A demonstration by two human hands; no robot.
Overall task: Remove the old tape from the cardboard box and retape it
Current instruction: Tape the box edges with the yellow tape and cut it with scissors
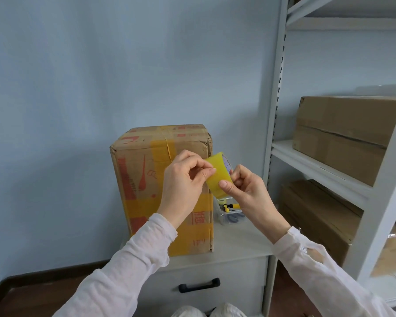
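Observation:
A tall cardboard box [144, 179] with red print and bands of yellowish tape stands upright on a low white cabinet [233, 250]. In front of the box, at its right side, my right hand [247, 191] grips a roll of yellow tape [218, 173], thumb on its outer face. My left hand [183, 179] pinches at the roll's surface with thumb and forefinger, at its upper left edge. Both hands hover above the cabinet top, in front of the box's right half.
A clear plastic bin [230, 213] with small tools sits on the cabinet just right of the box. White metal shelving [329, 172] at the right holds plain cardboard boxes [345, 136] on two levels. The cabinet drawer has a black handle [199, 285]. A pale blue wall stands behind.

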